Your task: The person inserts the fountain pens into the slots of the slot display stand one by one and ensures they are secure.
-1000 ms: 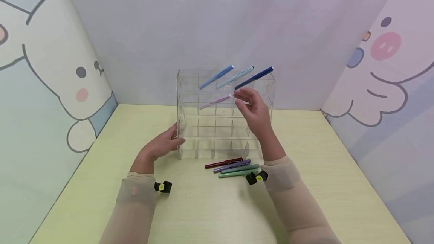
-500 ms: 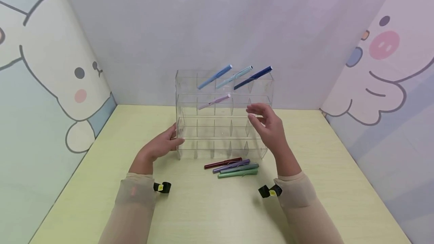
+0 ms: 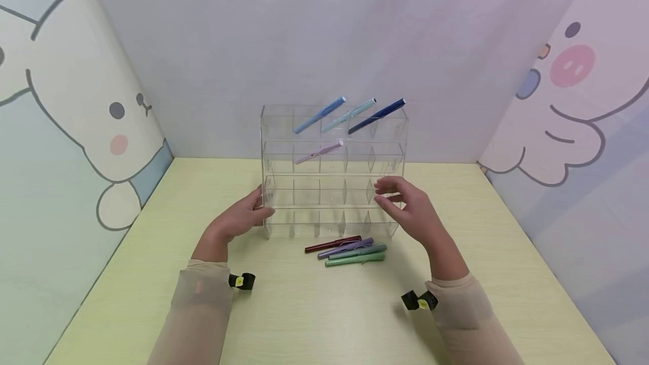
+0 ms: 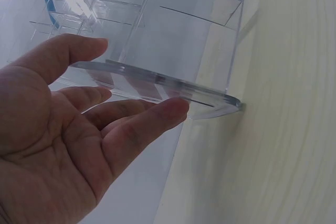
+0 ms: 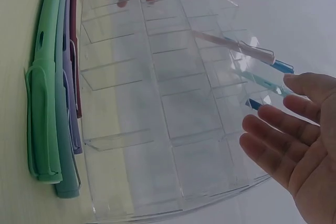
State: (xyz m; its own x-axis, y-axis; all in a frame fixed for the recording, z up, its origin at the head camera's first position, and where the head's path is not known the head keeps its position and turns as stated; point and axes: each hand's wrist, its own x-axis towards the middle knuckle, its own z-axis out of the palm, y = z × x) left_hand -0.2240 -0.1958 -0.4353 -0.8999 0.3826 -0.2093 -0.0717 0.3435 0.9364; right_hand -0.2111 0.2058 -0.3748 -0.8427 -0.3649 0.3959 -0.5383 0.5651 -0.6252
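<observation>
A clear acrylic display rack point(image 3: 332, 208) with tiered compartments stands upright on the table. My left hand point(image 3: 235, 221) holds its left side panel; in the left wrist view the thumb lies on one side of the panel point(image 4: 157, 80) and the fingers on the other. My right hand point(image 3: 413, 210) is near the rack's right end, fingers loosely bent and holding nothing. A blue pen point(image 3: 319, 115), a pale aqua pen point(image 3: 350, 115) and a navy pen point(image 3: 377, 116) lean in the top tier. Below them leans a lilac pen point(image 3: 319, 152).
In front of the rack lie a dark red pen point(image 3: 332, 244), a purple pen point(image 3: 345, 249), a grey-green pen point(image 3: 357, 251) and a light green pen point(image 3: 355, 260), side by side on the table point(image 3: 314, 314). Cartoon-printed walls point(image 3: 547, 100) enclose the table.
My right hand has moved down and to the right, away from the navy pen in the top tier. The left hand stays at the rack's side, and the pens have not moved.
</observation>
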